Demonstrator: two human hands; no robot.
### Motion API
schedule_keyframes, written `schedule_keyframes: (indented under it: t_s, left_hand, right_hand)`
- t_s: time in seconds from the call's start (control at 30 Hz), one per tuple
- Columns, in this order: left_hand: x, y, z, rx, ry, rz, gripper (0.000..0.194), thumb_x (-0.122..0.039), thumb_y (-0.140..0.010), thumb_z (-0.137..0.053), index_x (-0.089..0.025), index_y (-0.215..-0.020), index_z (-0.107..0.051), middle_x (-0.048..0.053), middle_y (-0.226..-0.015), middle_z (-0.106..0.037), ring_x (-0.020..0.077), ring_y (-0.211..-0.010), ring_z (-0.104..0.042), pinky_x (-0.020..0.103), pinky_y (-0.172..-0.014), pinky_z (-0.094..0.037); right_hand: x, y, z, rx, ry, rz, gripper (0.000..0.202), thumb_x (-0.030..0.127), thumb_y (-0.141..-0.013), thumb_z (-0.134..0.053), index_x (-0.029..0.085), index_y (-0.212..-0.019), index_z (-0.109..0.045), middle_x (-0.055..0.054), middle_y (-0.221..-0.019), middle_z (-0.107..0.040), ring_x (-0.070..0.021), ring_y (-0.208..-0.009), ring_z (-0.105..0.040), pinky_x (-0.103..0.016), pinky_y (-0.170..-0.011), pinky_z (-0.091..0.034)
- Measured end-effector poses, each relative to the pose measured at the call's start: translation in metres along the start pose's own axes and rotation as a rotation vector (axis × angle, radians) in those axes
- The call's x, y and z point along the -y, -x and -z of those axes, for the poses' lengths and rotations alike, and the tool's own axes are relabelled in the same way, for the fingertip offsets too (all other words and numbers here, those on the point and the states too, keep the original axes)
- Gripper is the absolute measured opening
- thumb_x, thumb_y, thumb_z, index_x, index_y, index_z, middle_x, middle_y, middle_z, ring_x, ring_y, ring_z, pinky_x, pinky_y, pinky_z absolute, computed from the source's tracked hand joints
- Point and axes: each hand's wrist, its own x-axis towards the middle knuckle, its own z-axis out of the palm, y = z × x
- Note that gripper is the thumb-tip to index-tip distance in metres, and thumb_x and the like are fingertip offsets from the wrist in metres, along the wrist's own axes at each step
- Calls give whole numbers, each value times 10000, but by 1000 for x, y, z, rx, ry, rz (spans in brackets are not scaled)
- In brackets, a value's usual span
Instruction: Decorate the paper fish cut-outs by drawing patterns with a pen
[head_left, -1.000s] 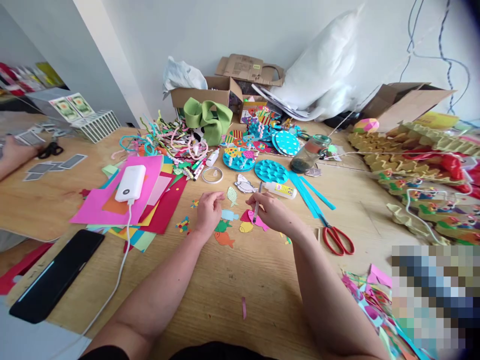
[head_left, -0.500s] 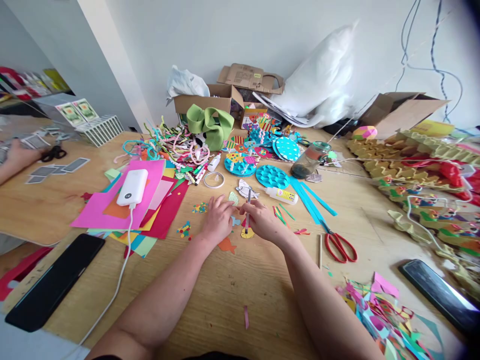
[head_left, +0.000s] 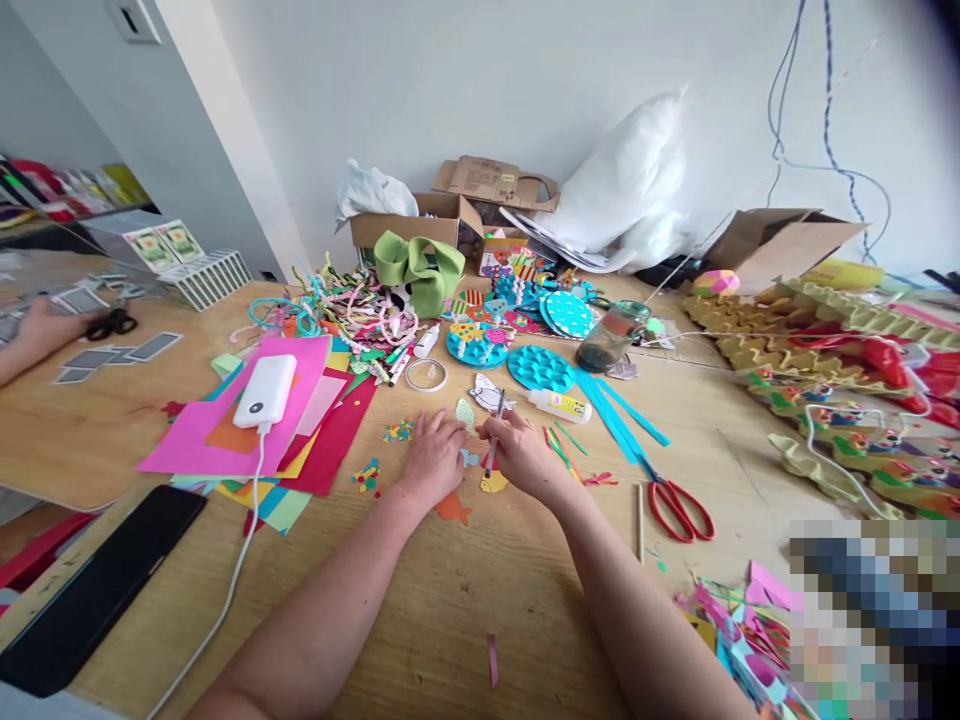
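Observation:
My right hand point(head_left: 521, 455) is closed round a slim grey pen point(head_left: 494, 435), which stands nearly upright over a yellow paper fish point(head_left: 494, 483). To its left, my left hand point(head_left: 435, 455) lies on the table with fingers spread, its fingertips by a pale green dotted paper piece point(head_left: 464, 412). An orange paper fish point(head_left: 453, 508) pokes out below the left hand, and a light blue cutout point(head_left: 469, 458) shows between the hands. Behind them lies a white paper fish point(head_left: 489, 393). Small coloured dots point(head_left: 367, 478) sit left of my left hand.
Red-handled scissors point(head_left: 679, 510), a glue bottle point(head_left: 561, 405) and a glass jar point(head_left: 613, 335) are on the right. Coloured paper point(head_left: 191, 430) under a white power bank point(head_left: 265, 390) and a black phone point(head_left: 101, 590) are left. Another person's hand point(head_left: 49, 328) is at far left.
The camera view has tilted up slightly, so the table things appear lower. Both hands stay in nearly the same place, the right one still holding the pen.

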Motion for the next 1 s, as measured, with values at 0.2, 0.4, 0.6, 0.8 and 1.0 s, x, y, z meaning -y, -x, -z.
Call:
schedule_keyframes:
  t_s: [0.2,0.4,0.6,0.8,1.0]
  left_hand:
    - [2,0,-3,-10,-12,-5,350,-53,-812,-546,-205,-1101,-673,63,-1230,-653,281,-1295,-438,552,-1150,-232]
    - [3,-1,-8,-31,-30,-5,441,-52,-816,-525,-158,-1239,-595,115,-1376,-547,296,-1365,-365,572,-1140,-239]
    - [3,-1,-8,-44,-34,-10,371,-60,-815,-533,-177,-1148,-646,92,-1260,-630,306,-1322,-408,593,-1134,-233]
    - [5,-2,-7,-84,-35,3,400,-44,-797,-527,-157,-1165,-639,101,-1276,-607,283,-1285,-427,508,-1133,-289]
    - [5,-1,-10,-86,-33,-8,368,-52,-795,-551,-189,-1119,-658,83,-1221,-636,299,-1296,-413,557,-1127,-268]
  right_hand:
    - [-1,1,-2,39,26,18,224,19,-820,-527,164,-919,-666,-83,-914,-675,-226,-992,-566,-308,-852,-426]
    - [2,-1,1,62,66,7,202,50,-848,-526,163,-935,-669,-86,-916,-680,-229,-1021,-562,-319,-872,-413]
    - [-1,0,4,60,153,-22,237,57,-835,-510,173,-976,-661,-97,-926,-685,-248,-1092,-543,-336,-904,-406]
    - [0,0,3,12,145,-17,288,30,-820,-479,174,-992,-660,-101,-927,-683,-244,-1144,-515,-335,-934,-399]
    - [3,0,2,61,146,18,254,54,-839,-495,169,-985,-668,-103,-927,-682,-238,-1089,-536,-338,-931,-401]
